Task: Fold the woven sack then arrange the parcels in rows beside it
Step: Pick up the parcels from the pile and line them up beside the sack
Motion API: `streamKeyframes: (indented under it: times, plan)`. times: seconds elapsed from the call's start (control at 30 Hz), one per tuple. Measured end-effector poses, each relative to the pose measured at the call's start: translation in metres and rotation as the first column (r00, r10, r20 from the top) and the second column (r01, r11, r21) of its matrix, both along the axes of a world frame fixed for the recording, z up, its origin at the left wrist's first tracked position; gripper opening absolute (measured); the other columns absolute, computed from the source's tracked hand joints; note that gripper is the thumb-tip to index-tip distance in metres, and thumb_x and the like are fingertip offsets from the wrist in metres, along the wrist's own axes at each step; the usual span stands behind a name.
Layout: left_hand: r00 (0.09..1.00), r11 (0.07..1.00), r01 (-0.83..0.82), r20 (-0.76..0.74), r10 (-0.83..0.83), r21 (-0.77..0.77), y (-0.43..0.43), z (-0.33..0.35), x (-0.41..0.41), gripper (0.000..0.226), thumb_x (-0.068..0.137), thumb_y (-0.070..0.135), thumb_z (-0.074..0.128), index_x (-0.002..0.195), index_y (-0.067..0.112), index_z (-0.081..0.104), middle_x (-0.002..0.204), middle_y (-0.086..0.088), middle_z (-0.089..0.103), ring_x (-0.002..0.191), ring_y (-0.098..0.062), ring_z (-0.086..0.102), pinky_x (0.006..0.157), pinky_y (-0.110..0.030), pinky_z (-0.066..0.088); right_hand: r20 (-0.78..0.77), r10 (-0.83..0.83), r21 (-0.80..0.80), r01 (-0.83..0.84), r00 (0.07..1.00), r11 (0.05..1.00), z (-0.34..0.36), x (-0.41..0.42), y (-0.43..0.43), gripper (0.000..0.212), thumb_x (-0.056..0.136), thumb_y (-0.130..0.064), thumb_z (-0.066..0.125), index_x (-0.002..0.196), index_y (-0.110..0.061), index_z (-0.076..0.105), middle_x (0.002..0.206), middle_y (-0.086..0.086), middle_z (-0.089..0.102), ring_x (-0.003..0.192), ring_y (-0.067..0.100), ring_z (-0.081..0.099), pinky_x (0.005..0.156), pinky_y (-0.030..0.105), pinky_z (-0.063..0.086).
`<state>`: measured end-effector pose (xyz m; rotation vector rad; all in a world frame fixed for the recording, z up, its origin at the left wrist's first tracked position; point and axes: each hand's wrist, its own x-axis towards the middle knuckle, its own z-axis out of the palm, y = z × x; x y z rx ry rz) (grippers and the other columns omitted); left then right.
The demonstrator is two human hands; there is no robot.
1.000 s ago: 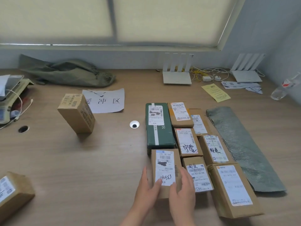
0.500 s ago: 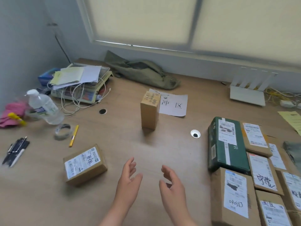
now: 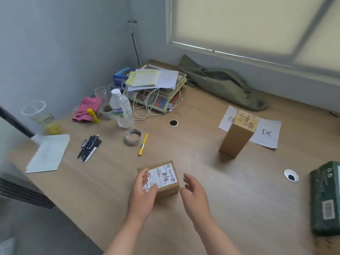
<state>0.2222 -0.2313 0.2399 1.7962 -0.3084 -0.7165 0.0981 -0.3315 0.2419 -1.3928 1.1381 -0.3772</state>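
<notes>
A small brown cardboard parcel (image 3: 162,178) with a white label lies flat near the front of the wooden table (image 3: 230,190). My left hand (image 3: 144,190) reaches over its left side, fingers relaxed and spread, thumb at the label; no firm grip shows. My right hand (image 3: 194,192) hovers just right of the parcel, fingers loosely curved, holding nothing. A taller brown parcel (image 3: 237,134) stands upright on a printed paper sheet (image 3: 265,133). One end of a dark green parcel (image 3: 325,197) shows at the right edge. The folded sack is out of view.
A water bottle (image 3: 121,109), tape roll (image 3: 133,138), yellow pen (image 3: 143,144), several black pens (image 3: 90,148), paper sheets (image 3: 47,153), a scale piled with papers (image 3: 156,83), a pink cloth (image 3: 86,109) and an olive bag (image 3: 222,83) crowd the left and back.
My view has swung left, away from the rows of parcels. Both hands let go of the parcel in the row and moved to the small labelled parcel on the left.
</notes>
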Motion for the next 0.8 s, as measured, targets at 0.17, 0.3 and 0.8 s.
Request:
streamKeyframes:
  times: [0.17,0.3,0.8]
  plan:
    - [0.998,0.997,-0.047,-0.029,0.049,0.061,0.02,-0.02,0.034,0.059,0.091,0.008,0.063,0.143,0.029,0.045,0.138,0.014,0.051,0.131,-0.002,0.047,0.114,-0.033,0.038,-0.04,0.001,0.047,0.001,0.999,0.999,-0.008,0.034,0.005,0.057,0.09,-0.01,0.055,0.143,-0.028,0.047,0.127,-0.02,0.051,0.12,0.002,0.047,0.108,0.029,0.039]
    - [0.99,0.992,0.008,-0.143,0.01,0.124,0.027,-0.039,0.039,0.069,0.089,0.019,0.066,0.151,0.026,0.037,0.141,0.017,0.047,0.135,-0.005,0.043,0.116,-0.033,0.034,-0.061,0.05,0.07,-0.046,0.997,0.997,-0.016,0.042,0.011,0.049,0.086,-0.011,0.052,0.129,-0.033,0.057,0.12,-0.026,0.065,0.114,0.0,0.059,0.098,0.025,0.046]
    - [0.956,0.979,-0.188,-0.244,0.164,-0.081,0.006,-0.041,-0.023,0.039,0.086,0.02,0.072,0.116,0.039,0.055,0.123,-0.002,0.068,0.112,-0.02,0.067,0.101,-0.049,0.053,0.05,-0.206,0.307,0.181,0.977,0.934,0.002,-0.023,0.01,0.042,0.094,-0.036,0.06,0.135,-0.04,0.05,0.104,-0.002,0.071,0.089,0.013,0.068,0.081,0.032,0.056]
